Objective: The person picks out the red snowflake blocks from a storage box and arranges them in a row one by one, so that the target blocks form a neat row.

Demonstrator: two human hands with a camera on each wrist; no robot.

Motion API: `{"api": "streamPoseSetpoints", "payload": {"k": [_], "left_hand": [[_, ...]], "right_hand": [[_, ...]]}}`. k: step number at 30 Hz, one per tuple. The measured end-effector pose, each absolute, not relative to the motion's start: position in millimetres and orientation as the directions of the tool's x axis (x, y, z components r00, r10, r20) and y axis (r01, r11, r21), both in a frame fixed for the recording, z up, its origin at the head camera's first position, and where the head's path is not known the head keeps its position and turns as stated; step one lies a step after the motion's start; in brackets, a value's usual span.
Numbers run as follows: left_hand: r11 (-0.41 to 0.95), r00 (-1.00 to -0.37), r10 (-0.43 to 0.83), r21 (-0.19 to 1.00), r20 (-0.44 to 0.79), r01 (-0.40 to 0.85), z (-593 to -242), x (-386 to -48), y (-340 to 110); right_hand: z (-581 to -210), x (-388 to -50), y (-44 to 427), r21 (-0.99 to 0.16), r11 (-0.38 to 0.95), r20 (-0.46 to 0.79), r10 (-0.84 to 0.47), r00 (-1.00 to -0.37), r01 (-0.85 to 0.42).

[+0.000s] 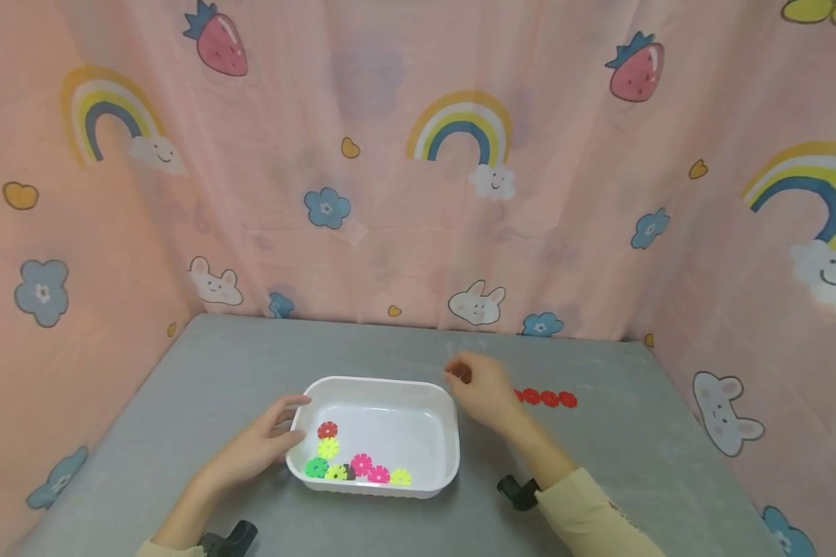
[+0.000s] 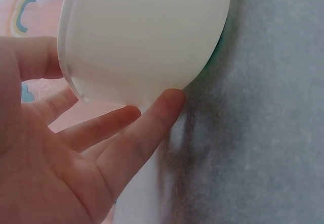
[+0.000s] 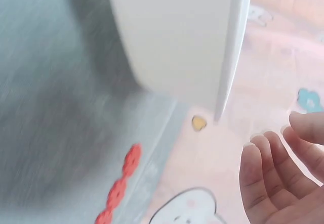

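A white rectangular tray (image 1: 418, 490) holds several small flower-shaped plastic discs, among them a red disc (image 1: 327, 430), a green disc (image 1: 316, 466) and a pink disc (image 1: 361, 464). At its left end my left hand (image 1: 258, 441) holds the rim. In the left wrist view, fingers (image 2: 147, 138) lie along the outer wall. My right hand (image 1: 484, 387) hovers past the tray's right end, apart from it. The right wrist view shows its fingers loosely bent, with nothing visible between them. Beside it, a row of red discs (image 1: 549, 398) lies on the table, partly hidden in the head view.
A grey table (image 1: 641, 464) carries everything. Pink curtains (image 1: 390, 255) with rainbows and strawberries stand behind it and on both sides. A black wrist mount (image 1: 519, 493) sits by the right forearm, another wrist mount (image 1: 231, 539) by the left.
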State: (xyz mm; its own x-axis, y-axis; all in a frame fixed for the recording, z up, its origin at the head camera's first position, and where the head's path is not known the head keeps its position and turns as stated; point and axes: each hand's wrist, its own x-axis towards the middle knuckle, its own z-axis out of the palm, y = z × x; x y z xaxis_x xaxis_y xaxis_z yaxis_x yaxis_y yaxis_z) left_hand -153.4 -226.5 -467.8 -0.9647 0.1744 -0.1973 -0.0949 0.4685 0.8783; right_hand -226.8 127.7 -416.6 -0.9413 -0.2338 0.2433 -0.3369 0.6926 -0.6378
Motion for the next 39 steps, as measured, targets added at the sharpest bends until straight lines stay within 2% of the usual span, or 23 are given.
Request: {"api": "streamPoseSetpoints", "payload": {"k": [5, 14, 26, 39], "left_hand": [[0.475, -0.967, 0.16, 0.875, -0.197, -0.099, -465.7, -152.7, -225.6], [0.486, -0.969, 0.155, 0.869, -0.194, -0.096, -467.5, -153.7, -225.3], [0.483, -0.967, 0.152, 0.869, -0.202, -0.106, -469.3, -153.4, -226.1], [0.481, -0.968, 0.157, 0.871, -0.194, -0.097, -464.3, -152.3, -224.9]], "right_hand": [[-417.4, -222.8, 107.4, -0.648, 0.659, 0.259, -0.28, -0.924, -0.381], [-418.9, -212.0, 75.6, -0.691, 0.609, 0.216, -0.342, -0.915, -0.39], [-429.6, -202.0, 38.1, -0.696, 0.632, 0.099, -0.385, -0.918, -0.341], [-442.3, -199.4, 8.7, -0.685, 0.616, 0.057, -0.485, -0.873, -0.388]]}}
